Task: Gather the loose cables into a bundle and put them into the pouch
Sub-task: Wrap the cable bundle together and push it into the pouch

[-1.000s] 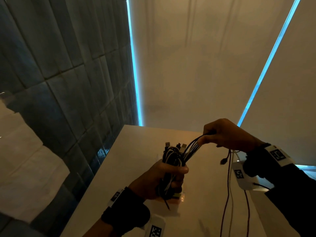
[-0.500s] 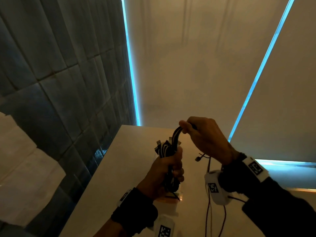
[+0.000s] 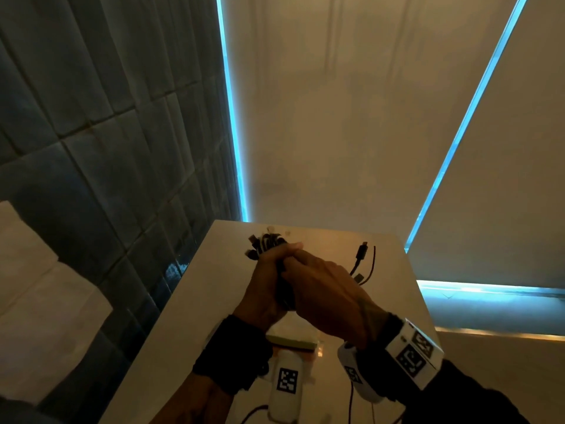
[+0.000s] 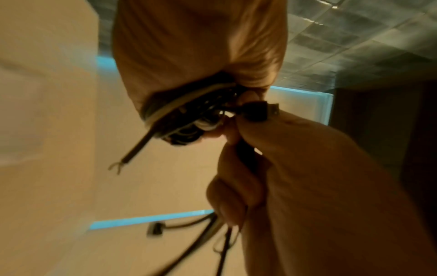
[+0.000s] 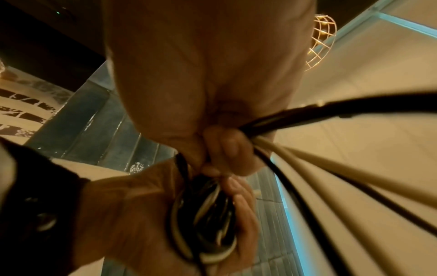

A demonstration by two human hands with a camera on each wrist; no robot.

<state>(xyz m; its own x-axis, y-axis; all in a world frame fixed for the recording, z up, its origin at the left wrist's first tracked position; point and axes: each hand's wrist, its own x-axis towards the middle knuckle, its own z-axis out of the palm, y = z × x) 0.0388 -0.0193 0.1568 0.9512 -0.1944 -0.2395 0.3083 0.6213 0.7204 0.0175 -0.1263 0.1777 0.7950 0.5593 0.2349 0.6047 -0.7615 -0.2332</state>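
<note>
Bundle [image 3: 269,244] held above the table [image 3: 214,270], left hand [image 3: 263,289] fisted round it, right hand [image 3: 324,298] gripping the loose strands [image 3: 362,264] against it. Tails trailing right could snag or slip free. A second ago the right hand was apart, drawing strands out; now pressed against the left.

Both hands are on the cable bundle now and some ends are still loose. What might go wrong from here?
1. Loose black cable tails trail out beyond the right hand; they could snag or stay outside the bundle.
2. The left hand grips the coiled black and white cable bundle with plug ends sticking out on top; the coil may spring open if that grip eases.
</note>
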